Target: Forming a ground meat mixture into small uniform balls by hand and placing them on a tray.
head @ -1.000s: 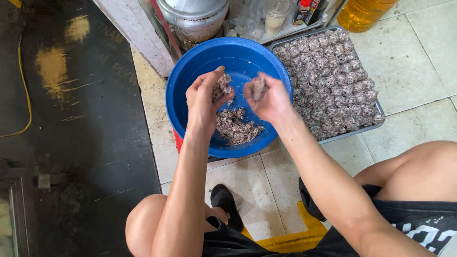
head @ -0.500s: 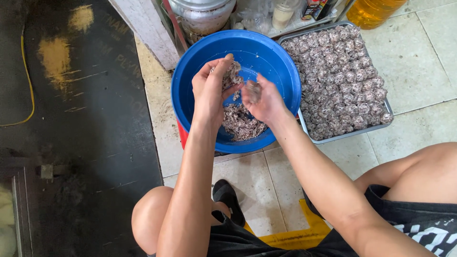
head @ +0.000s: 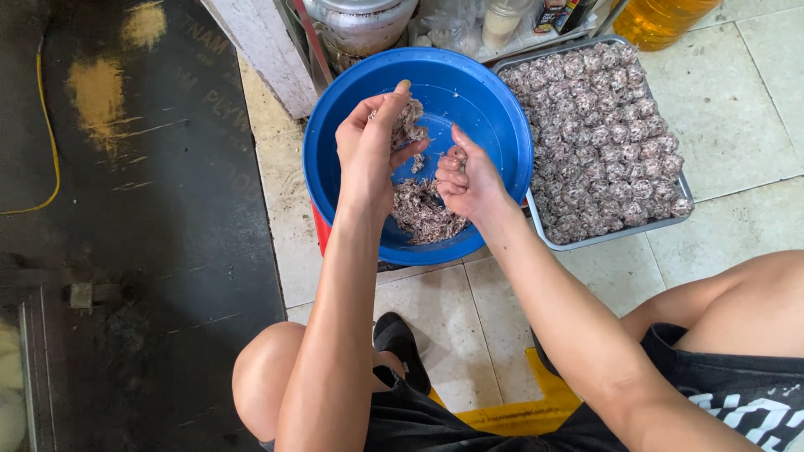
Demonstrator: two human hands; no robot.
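A round blue basin (head: 494,125) on the tiled floor holds a mound of speckled grey-brown minced mixture (head: 427,213). To its right, a metal tray (head: 615,237) is packed with rows of shaped balls (head: 607,142). Above the basin, the left hand (head: 368,151) cups a clump of mixture (head: 410,125), fingers curled around it; the right hand (head: 469,180) is closed in a fist around a small lump.

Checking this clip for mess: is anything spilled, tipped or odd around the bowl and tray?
Nothing stands out. The minced mix sits inside the blue bowl, the left hand holds a clump, the right hand is closed, and the balls fill the tray neatly.
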